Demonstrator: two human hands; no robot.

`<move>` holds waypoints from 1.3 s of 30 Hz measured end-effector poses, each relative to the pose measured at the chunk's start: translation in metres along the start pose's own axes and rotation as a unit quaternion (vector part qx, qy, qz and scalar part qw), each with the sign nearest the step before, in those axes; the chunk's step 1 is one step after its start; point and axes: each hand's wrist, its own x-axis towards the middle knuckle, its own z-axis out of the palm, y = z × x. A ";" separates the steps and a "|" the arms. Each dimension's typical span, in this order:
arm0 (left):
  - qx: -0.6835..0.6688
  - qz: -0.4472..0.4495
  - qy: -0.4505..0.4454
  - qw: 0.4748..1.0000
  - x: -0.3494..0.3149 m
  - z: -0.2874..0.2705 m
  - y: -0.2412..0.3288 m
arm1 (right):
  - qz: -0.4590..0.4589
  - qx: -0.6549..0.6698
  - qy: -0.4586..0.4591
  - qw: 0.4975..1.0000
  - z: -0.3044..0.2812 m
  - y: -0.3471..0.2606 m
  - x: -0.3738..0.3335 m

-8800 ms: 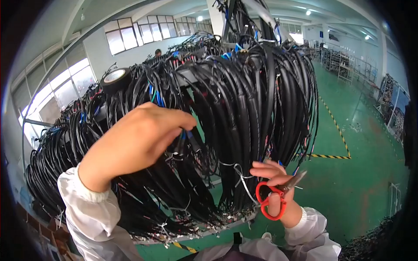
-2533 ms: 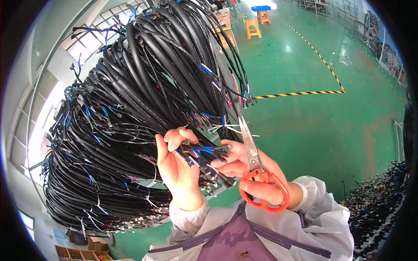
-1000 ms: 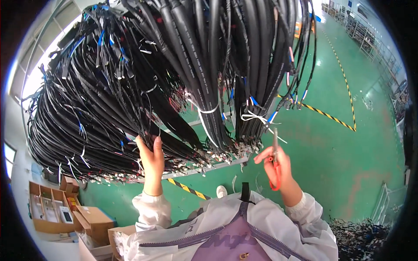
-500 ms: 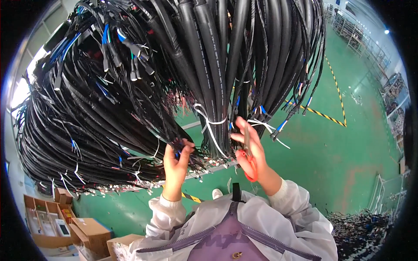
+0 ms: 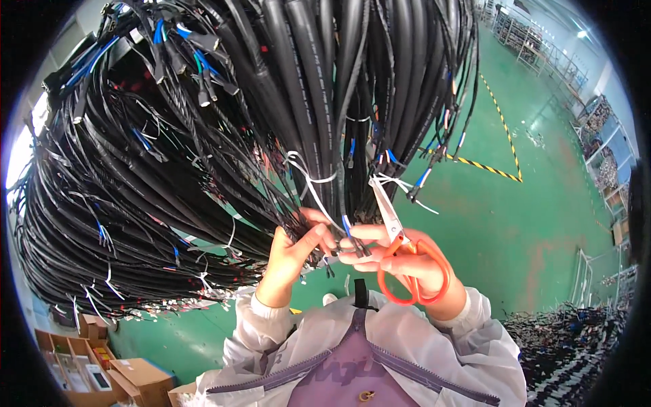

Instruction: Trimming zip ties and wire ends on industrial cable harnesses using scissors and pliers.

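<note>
- Your left hand [image 5: 290, 258] closes around thin black cables [image 5: 293, 221], near their lower ends.
- The held cables hang just left of a thicker black bundle [image 5: 312, 129] bound with a white tie [image 5: 320, 180].
- Your right hand [image 5: 426, 266] grips red-handled scissors [image 5: 393, 226], blades pointing away from you; its free fingers extend toward your left hand.

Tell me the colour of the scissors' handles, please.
The handles are orange-red, showing best in the current head view.
</note>
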 end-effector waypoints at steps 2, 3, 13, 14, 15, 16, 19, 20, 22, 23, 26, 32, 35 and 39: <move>-0.014 0.003 0.023 1.000 0.001 0.005 -0.001 | -0.004 0.023 0.009 1.000 0.004 -0.002 -0.004; -0.014 0.001 0.032 0.999 -0.001 0.006 -0.002 | -0.005 0.048 0.013 0.999 0.006 -0.003 -0.007; 0.070 0.137 0.194 0.969 -0.008 0.023 -0.011 | -0.154 -0.098 0.031 0.983 -0.014 0.019 -0.024; 0.096 0.146 0.199 0.964 -0.008 0.017 -0.015 | -0.174 -0.083 0.061 0.979 -0.022 0.025 -0.023; 0.134 0.164 0.211 0.954 -0.008 0.016 -0.014 | -0.193 -0.068 0.091 0.975 -0.029 0.027 -0.024; 0.174 0.182 0.226 0.941 -0.009 0.014 -0.013 | -0.204 -0.189 0.089 0.956 -0.034 0.025 -0.026; 0.210 0.227 0.237 0.921 -0.010 0.008 -0.013 | -0.244 -0.288 0.103 0.920 -0.041 0.025 -0.019; 0.227 0.210 0.224 0.924 -0.011 0.005 -0.008 | -0.255 -0.413 0.148 0.862 -0.036 0.019 -0.019; 0.265 0.202 0.212 0.919 -0.010 -0.002 -0.005 | -0.299 -0.459 0.226 0.806 -0.030 0.023 -0.008; 0.299 0.208 0.178 0.914 -0.009 -0.001 -0.011 | -0.330 -0.386 0.263 0.820 -0.029 0.036 -0.005; 0.400 0.192 0.171 0.880 0.003 0.010 -0.018 | -0.360 -0.504 0.105 0.779 -0.014 0.039 0.006; 0.378 0.347 0.094 0.853 0.004 -0.024 -0.056 | -0.400 -0.465 -0.145 0.776 0.074 0.023 0.091; 0.443 0.294 0.092 0.842 -0.003 -0.004 0.009 | -0.363 -0.477 -0.094 0.795 0.054 0.037 0.136; 0.647 0.279 0.052 0.708 -0.028 -0.041 0.062 | -0.398 -0.453 0.023 0.798 0.062 0.043 0.143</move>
